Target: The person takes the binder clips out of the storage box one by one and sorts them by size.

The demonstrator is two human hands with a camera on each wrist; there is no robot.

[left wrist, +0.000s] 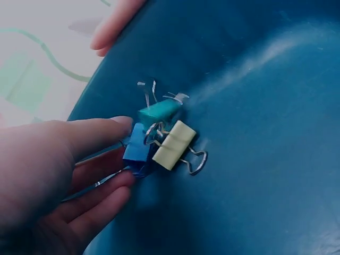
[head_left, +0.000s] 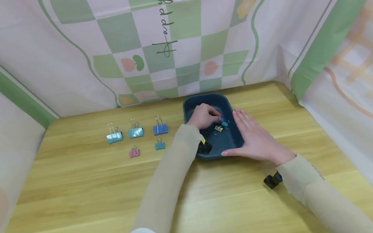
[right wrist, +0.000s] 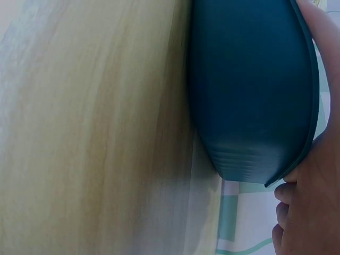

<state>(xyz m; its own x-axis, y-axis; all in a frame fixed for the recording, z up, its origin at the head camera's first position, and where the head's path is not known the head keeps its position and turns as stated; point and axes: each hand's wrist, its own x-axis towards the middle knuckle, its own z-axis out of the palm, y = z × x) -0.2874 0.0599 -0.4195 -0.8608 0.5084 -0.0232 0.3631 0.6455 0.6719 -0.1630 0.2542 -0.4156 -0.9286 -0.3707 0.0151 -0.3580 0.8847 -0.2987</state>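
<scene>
One blue clip is pinched between slightly parted left-hand fingers.

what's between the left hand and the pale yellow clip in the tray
In the left wrist view, the blue clip lies between the left hand and the pale yellow clip.

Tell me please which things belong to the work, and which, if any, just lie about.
Seems part of the work:
left hand, at a blue clip
green clip and yellow clip, in the tray
right hand, against the tray
five clips laid out on the table

Probably just background:
patterned cloth
</scene>
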